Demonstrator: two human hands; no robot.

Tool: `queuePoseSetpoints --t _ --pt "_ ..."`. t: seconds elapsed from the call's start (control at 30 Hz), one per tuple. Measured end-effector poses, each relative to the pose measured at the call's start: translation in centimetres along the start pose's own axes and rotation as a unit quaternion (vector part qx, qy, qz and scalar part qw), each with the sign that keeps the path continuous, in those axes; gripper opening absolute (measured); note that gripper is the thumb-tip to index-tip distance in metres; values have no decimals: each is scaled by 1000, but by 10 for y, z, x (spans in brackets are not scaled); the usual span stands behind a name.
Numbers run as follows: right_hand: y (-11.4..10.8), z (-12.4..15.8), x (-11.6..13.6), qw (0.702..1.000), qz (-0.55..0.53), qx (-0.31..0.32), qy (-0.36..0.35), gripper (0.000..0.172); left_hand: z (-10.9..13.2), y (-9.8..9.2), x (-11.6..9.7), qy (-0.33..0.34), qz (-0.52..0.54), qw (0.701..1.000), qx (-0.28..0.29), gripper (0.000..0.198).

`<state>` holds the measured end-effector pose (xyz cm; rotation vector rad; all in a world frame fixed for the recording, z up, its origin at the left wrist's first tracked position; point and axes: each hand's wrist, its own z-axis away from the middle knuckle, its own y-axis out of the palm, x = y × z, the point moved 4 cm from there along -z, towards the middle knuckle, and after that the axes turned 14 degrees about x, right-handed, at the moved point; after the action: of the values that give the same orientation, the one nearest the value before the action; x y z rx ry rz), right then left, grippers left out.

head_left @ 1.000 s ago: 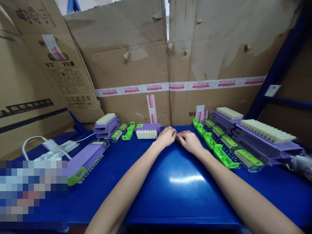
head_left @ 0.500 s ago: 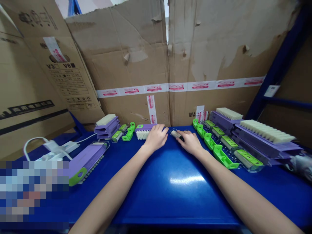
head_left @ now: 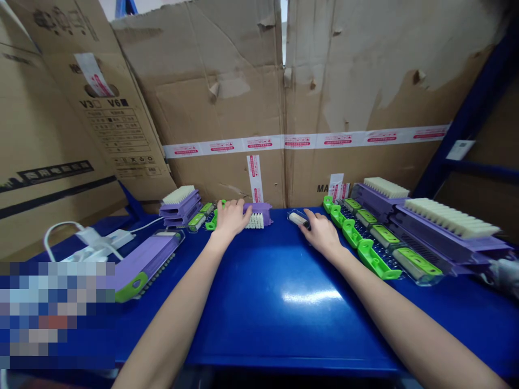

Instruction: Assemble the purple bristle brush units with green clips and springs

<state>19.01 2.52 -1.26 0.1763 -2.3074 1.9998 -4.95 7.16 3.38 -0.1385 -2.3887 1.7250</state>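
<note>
My left hand (head_left: pixel 231 219) is curled over the left end of a purple brush (head_left: pixel 259 209) with white bristles facing down. The hand hides that end, and the brush's right end sticks out beside the fingers. Farther right, my right hand (head_left: pixel 322 232) has thumb and fingers around a clear plastic cover with a white strip (head_left: pixel 299 218), lying on the blue table (head_left: pixel 259 308). Left of the left hand are green end pieces (head_left: pixel 211 221) and small green-topped parts (head_left: pixel 197 221).
Purple brush bodies are stacked at the left (head_left: pixel 182 210) and right (head_left: pixel 450 232). A row of green end pieces (head_left: pixel 371 256) and green-topped parts (head_left: pixel 383 236) lies along the right. A purple brush (head_left: pixel 148 259) and white power strip (head_left: pixel 109 243) lie left. Cardboard (head_left: pixel 223 119) stands behind.
My left hand has moved left, from the purple brush's right end to its left end, uncovering the right end. My right hand stays at the clear cover. The view has shifted slightly.
</note>
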Motion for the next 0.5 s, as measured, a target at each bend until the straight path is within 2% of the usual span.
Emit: queuePoseSetpoints --t 0.17,0.37,0.5 --pt "4 -1 1 998 -39 18 -48 50 3 -2 -8 3 -31 1000 -5 36" --pt "6 3 10 991 -60 54 -107 63 7 -6 -18 28 -57 998 -27 41" --pt "5 5 12 991 -44 76 -104 65 10 -7 -23 43 -62 997 -33 44"
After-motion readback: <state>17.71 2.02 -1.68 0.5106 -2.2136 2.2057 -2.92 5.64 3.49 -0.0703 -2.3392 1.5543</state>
